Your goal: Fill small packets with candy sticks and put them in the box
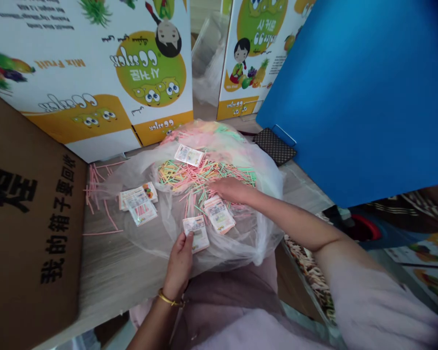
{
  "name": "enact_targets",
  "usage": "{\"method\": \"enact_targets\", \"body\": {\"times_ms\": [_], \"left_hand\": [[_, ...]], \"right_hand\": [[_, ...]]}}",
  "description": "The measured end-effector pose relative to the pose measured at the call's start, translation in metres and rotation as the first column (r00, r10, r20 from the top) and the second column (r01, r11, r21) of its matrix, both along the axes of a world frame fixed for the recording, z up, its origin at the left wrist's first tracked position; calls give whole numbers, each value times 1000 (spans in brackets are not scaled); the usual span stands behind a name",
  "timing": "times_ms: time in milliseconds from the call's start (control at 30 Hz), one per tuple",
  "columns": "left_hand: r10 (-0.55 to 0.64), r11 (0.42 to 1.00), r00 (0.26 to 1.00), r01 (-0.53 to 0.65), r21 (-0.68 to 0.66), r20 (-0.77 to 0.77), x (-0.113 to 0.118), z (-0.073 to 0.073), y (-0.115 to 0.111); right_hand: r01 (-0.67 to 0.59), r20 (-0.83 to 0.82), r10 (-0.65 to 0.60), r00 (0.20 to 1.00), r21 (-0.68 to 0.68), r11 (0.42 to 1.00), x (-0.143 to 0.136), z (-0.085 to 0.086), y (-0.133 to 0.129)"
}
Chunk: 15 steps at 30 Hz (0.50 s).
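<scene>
Left hand grips a small printed packet while right hand reaches into pastel sticks

At the centre of the frame, an open, clear plastic bag (241, 245) lies spread over a grey wood-grain surface (113, 272), with a heap of thin pink, green and yellow sticks (208, 172) in it. The left hand (179, 265), a gold-coloured bracelet (171, 300) at its wrist, comes up from the lower centre. Its fingers pinch the lower left edge of a small white printed packet (200, 236), thumb on top. The right hand (229, 189) comes in from the right, its fingers pointing down into the near side of the heap; whether they pinch any sticks cannot be told.

Just right of the held packet lie white packets with orange-striped ends (219, 215). A fanned group of printed packets (141, 204) rests on the bag left of centre, and a white packet with an orange-striped edge (190, 155) lies on top of the heap. Loose pink sticks (92, 187) are scattered at the left, beside a brown cardboard box with black characters (32, 223). White fruit-printed cartons (95, 78) stand across the top; a brown patterned pouch (275, 147) lies by a blue panel (354, 97) at upper right.
</scene>
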State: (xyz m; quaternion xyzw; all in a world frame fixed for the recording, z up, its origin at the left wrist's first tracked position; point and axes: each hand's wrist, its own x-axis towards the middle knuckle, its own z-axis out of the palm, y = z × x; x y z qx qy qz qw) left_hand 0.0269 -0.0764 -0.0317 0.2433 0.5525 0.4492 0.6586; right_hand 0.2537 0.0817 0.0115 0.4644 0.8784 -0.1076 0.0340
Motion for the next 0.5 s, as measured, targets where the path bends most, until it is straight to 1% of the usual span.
{"method": "enact_targets", "body": {"times_ms": [67, 133, 200, 267, 333, 400, 467, 500], "left_hand": [[-7, 1000, 1000, 7, 7, 10, 0, 1, -1], [-12, 1000, 1000, 12, 17, 11, 0, 1, -2], [-8, 1000, 1000, 8, 13, -3, 0, 1, -3], [-6, 1000, 1000, 6, 6, -4, 0, 0, -3], [-8, 1000, 1000, 8, 10, 14, 0, 0, -2], [-10, 1000, 1000, 10, 18, 25, 1, 1, -1], [-17, 1000, 999, 16, 18, 42, 1, 3, 0], [-21, 1000, 998, 20, 14, 60, 1, 4, 0]], "right_hand": [[16, 19, -17, 1000, 21, 1000, -1, 3, 7], [145, 13, -146, 989, 51, 988, -2, 12, 12], [278, -29, -277, 960, 49, 959, -9, 22, 14], [335, -81, -333, 940, 23, 942, -25, 28, 15], [359, -90, -356, 930, 12, 933, -48, 25, 16], [404, -48, -405, 913, -17, 914, -70, 18, 20], [436, -15, -437, 899, -56, 898, -82, 12, 26], [431, -20, -433, 901, -70, 900, -83, 10, 29]]}}
